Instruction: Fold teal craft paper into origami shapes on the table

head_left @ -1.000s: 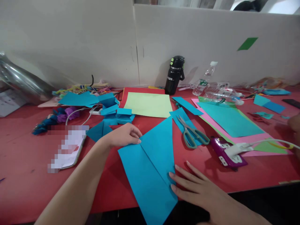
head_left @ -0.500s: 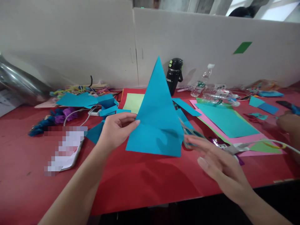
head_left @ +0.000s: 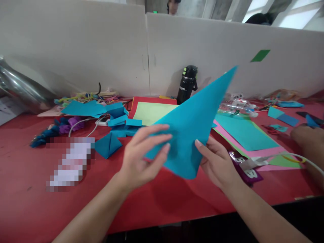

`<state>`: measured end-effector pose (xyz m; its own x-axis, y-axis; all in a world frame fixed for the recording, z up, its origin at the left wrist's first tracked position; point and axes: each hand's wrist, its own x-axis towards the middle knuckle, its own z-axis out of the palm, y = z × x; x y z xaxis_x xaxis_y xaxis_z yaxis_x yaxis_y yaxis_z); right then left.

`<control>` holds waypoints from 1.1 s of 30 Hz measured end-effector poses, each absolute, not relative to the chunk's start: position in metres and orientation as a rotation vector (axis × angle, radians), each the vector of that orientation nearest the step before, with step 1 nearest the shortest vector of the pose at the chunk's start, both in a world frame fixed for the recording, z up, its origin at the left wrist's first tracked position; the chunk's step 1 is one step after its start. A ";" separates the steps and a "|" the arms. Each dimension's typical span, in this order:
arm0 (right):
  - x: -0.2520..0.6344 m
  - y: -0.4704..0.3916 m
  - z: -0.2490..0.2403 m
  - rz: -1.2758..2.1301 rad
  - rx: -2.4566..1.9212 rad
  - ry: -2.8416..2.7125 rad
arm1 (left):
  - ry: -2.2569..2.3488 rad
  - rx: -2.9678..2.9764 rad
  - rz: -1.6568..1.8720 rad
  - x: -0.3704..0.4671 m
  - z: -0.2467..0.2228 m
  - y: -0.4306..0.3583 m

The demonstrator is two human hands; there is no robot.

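A large blue paper triangle (head_left: 189, 125) is held up over the red table, its tip pointing to the upper right and its lower edge curved. My right hand (head_left: 217, 162) grips its lower right edge, thumb on the near face and fingers behind. On the left side of the sheet is my left hand (head_left: 145, 155), its fingers apart and the fingertips over the near face; whether they press on the paper is unclear. A folded blue piece (head_left: 108, 145) lies to the left of my left hand.
Behind are blue paper pieces (head_left: 86, 108), a pale green sheet (head_left: 154, 111) and a black bottle (head_left: 186, 84). Coloured sheets (head_left: 249, 133) and a purple packet (head_left: 246, 173) lie right. A phone (head_left: 73, 162) lies left. Another person's hand (head_left: 307, 138) is at the right edge.
The blue triangle has tilted, its tip swinging right. My right hand has moved onto its edge, and the scissors beside that hand no longer show. My left hand has shifted right with its fingers spread.
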<state>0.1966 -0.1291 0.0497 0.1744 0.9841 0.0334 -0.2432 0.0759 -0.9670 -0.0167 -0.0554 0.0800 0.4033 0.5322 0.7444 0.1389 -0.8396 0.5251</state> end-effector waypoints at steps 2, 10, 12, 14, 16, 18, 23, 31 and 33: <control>0.211 -0.126 0.044 1.341 -1.033 -0.887 | 0.810 2.077 1.421 -0.025 0.085 -0.044; 0.207 -0.126 0.034 1.783 -1.010 -0.945 | 0.897 1.467 0.607 -0.021 0.054 -0.010; 0.203 -0.128 0.034 1.810 -1.050 -0.993 | 0.838 1.433 0.621 -0.018 0.047 -0.008; 0.202 -0.128 0.031 1.738 -1.147 -1.024 | 0.841 1.430 0.667 -0.018 0.044 -0.006; 0.202 -0.128 0.026 1.574 -1.282 -1.049 | 0.889 1.452 0.715 -0.021 0.045 -0.003; 0.204 -0.128 0.020 1.422 -1.388 -1.079 | 0.925 1.480 0.732 -0.024 0.046 0.001; 0.203 -0.129 0.016 1.363 -1.421 -1.224 | 0.949 1.439 0.777 -0.027 0.046 0.006; 0.197 -0.131 0.021 1.307 -1.413 -1.275 | 0.918 1.301 1.044 -0.029 0.038 0.015; 0.197 -0.131 0.019 1.298 -1.416 -1.279 | 0.905 1.265 1.067 -0.031 0.038 0.017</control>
